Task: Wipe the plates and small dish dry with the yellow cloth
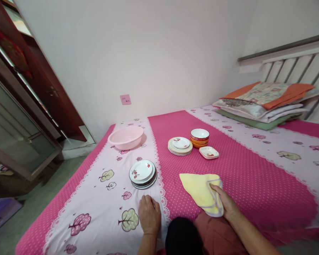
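Note:
A yellow cloth [199,187] with pale purple edging is pinched in my right hand [228,205], and its far corner spreads over the pink bedspread. My left hand [149,216] rests on the bed, its fingers curled in with no object visible in them. Just beyond that hand stands a stack of plates [142,171], white with red flowers on top and dark-rimmed below. Farther off to the right are a second stack of plates [180,145], a stack of orange bowls [199,137] with white insides, and small squarish dishes [208,152].
A pink plastic basin [126,138] sits near the wall at the far left of the bed [95,205]. Folded bedding and pillows [266,99] are piled by the white headboard [303,71]. A reddish-brown door [39,71] stands at the left, beyond the bed's edge.

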